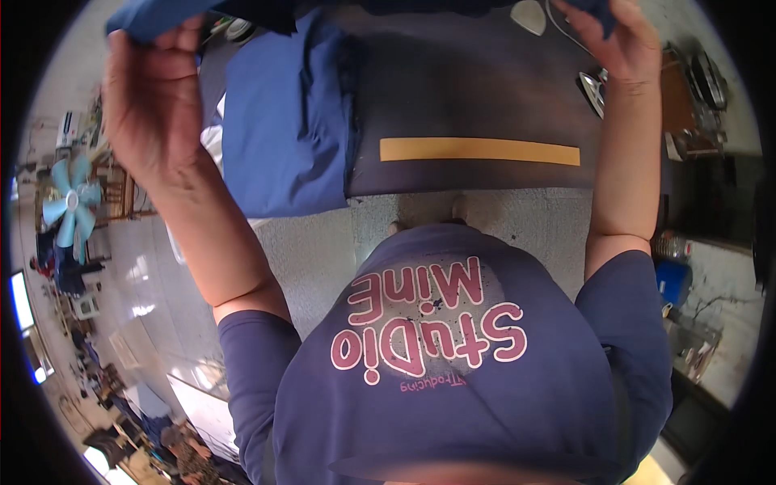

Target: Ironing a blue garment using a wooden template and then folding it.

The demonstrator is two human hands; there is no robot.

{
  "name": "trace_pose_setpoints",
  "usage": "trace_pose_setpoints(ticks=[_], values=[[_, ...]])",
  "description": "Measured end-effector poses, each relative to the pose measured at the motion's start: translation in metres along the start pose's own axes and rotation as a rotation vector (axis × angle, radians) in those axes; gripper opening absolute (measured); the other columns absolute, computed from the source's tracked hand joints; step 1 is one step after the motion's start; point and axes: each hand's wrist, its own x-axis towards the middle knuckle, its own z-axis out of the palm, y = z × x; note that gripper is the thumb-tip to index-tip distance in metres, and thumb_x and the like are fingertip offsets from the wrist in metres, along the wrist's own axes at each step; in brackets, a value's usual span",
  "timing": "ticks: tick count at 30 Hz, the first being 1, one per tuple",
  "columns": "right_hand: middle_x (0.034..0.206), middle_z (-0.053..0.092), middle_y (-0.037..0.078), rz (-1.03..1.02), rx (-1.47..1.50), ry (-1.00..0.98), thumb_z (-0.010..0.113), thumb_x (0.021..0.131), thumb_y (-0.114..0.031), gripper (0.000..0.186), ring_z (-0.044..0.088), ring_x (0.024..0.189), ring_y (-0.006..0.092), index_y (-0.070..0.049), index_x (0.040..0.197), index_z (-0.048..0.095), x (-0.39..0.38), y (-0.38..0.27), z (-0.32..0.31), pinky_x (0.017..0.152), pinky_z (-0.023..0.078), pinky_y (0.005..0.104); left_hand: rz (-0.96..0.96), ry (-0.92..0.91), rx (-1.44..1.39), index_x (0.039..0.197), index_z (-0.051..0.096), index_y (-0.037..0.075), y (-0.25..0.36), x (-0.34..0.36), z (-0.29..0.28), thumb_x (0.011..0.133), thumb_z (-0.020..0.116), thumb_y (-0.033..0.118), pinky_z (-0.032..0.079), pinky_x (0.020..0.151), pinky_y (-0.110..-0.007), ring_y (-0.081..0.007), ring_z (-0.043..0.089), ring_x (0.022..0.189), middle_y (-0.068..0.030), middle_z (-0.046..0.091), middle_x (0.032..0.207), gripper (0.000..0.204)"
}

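Observation:
A navy blue cloth (162, 19) is raised along the top edge of the view, stretched between both hands; most of it lies outside the picture. My left hand (155, 101) grips its left end, palm toward me, fingertips partly covered by the fabric. At the upper right my right hand (630, 39) pinches the other end. Below and between them is a dark padded table (469, 89). Folded blue fabric (279, 121) lies on its left side and hangs over the near edge. A flat yellow strip (480, 151) rests near the front edge, touched by neither hand.
The silver edge of what looks like an iron (592, 93) shows beside my right wrist, with a pale cord (570, 34) above it. A light blue fan (71, 200) stands far left. Another person (192, 457) is at lower left. A blue container (672, 281) sits on the right.

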Motion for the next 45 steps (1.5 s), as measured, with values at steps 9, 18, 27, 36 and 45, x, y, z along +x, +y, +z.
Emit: trace_pose_setpoints(ticks=[9,18,27,36,45], values=[[0.124,0.058,0.02,-0.091,-0.105,0.025,0.066,0.081,-0.017,0.048,0.05,0.122,0.0354,0.004,0.122,0.055,0.03,-0.073,-0.075,0.11,0.031,0.0459,-0.067,-0.089,0.527,0.104,0.059,0.002,-0.12,0.14,0.011,0.095,0.051,0.013,0.051,0.087,-0.041,-0.0246,0.065,0.089,-0.0115,0.066,0.096,0.016],[0.102,0.067,0.009,0.181,-0.064,0.255,0.069,0.077,-0.018,0.03,0.058,0.099,0.0219,-0.007,0.104,0.064,0.126,-0.027,-0.206,0.094,0.039,0.0358,-0.297,0.422,0.513,0.103,0.05,0.002,-0.191,0.3,-0.158,0.095,0.048,0.019,0.048,0.087,-0.047,-0.0305,0.058,0.084,-0.0154,0.058,0.094,0.02],[0.087,0.066,0.004,-0.07,-0.148,0.137,0.065,0.083,-0.015,0.023,0.063,0.082,0.0119,-0.003,0.102,0.063,0.0,0.011,-0.25,0.074,0.049,0.0275,0.02,0.346,0.672,0.106,0.057,-0.004,-0.239,0.164,-0.039,0.09,0.053,0.01,0.04,0.103,-0.043,-0.0293,0.057,0.108,-0.0171,0.062,0.11,0.022],[0.109,0.063,0.011,0.963,0.205,0.303,0.065,0.084,-0.014,0.024,0.066,0.096,0.0273,-0.003,0.104,0.057,-0.142,0.18,-0.279,0.079,0.055,0.0372,-0.52,1.11,0.825,0.089,0.052,0.002,-0.362,-0.131,-0.181,0.091,0.053,0.009,0.055,0.063,-0.036,-0.0202,0.063,0.064,-0.0108,0.062,0.085,0.007],[0.076,0.067,0.013,1.31,-0.225,0.357,0.062,0.084,-0.015,0.016,0.068,0.058,0.0181,0.0,0.087,0.058,-0.203,0.225,-0.287,0.039,0.044,0.0206,-1.032,1.07,0.967,0.093,0.052,-0.004,-0.369,-0.188,-0.174,0.092,0.054,0.012,0.046,0.043,-0.026,-0.021,0.068,0.062,-0.0159,0.066,0.083,0.017]])
